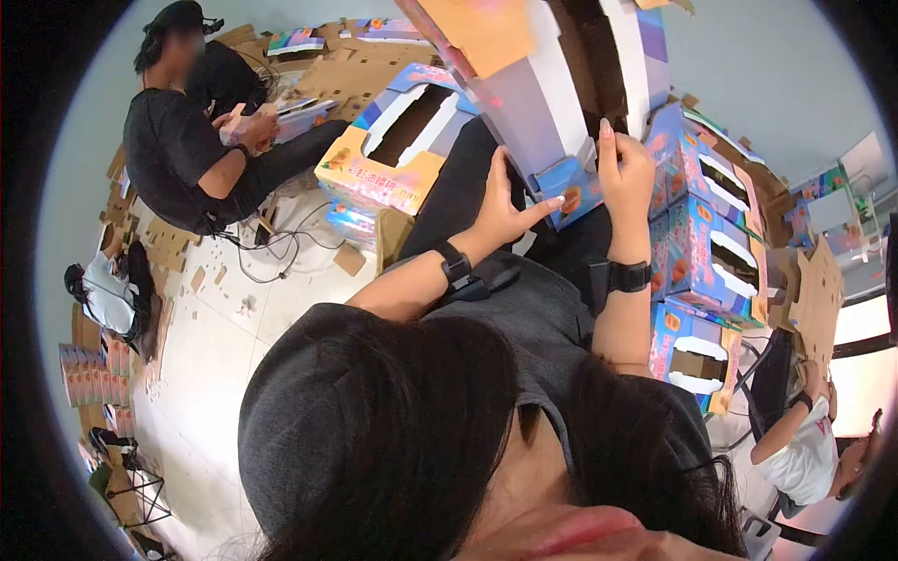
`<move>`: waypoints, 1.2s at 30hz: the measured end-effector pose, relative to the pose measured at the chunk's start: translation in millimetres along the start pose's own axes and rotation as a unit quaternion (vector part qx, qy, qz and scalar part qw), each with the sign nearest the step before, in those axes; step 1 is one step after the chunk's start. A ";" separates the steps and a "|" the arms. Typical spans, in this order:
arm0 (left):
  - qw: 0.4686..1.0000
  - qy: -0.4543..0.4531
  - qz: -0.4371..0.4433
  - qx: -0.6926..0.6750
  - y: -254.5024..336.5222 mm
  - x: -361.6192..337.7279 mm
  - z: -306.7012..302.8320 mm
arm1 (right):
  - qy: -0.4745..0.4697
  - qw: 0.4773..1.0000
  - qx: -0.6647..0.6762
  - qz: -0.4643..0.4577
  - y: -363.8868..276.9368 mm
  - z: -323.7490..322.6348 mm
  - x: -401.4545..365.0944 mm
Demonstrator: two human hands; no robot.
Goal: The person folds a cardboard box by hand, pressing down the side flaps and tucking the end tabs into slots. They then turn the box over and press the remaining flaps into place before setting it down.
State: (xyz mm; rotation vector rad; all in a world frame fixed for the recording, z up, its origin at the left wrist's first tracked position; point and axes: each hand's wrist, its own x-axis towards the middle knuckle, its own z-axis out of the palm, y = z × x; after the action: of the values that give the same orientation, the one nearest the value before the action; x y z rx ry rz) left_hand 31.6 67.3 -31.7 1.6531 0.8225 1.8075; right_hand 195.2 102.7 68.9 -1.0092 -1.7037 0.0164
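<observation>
A printed cardboard box point(538, 103) in purple, orange and blue stands tilted before me, with a long dark opening between white-edged flaps. At its lower left edge, my left hand point(505, 210) grips the box, its thumb stretched across the blue end panel point(566, 187) and its fingers along the side. My right hand point(625, 178) is closed on the right part of that end, thumb pointing up beside the opening and fingers curled. What the curled fingertips of the right hand press on is partly hidden. Both wrists carry black bands.
A similar box point(398, 140) stands at my left, and a stack of such boxes point(706, 257) is at my right. A person in black point(178, 140) works at the upper left. Other people sit at the far left and lower right. Cables point(281, 257) and cardboard scraps point(349, 260) lie on the floor.
</observation>
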 end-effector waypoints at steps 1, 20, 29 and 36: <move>1.000 0.003 -0.006 -0.014 1.2 -0.4 1.1 | -0.001 0.999 -0.012 -0.030 7.0 -1.6 -0.5; 0.997 -0.059 -0.008 0.053 -21.6 -1.0 -3.4 | 0.102 0.959 -0.200 -0.171 28.6 21.3 -30.9; 0.997 -0.022 -0.066 0.041 -31.6 -7.6 -10.6 | 0.007 0.971 -0.192 -0.142 -0.6 12.1 -10.4; 0.989 -0.032 -0.091 -0.113 -14.4 -8.1 -13.8 | -0.191 0.944 -0.247 -0.103 -38.1 -21.9 -16.5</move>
State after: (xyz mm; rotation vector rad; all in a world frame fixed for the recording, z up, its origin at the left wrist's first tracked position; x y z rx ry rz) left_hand 18.5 69.8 -48.6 1.4353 0.6881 1.6479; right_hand 190.2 58.2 82.9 -1.2425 -2.2295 -0.3915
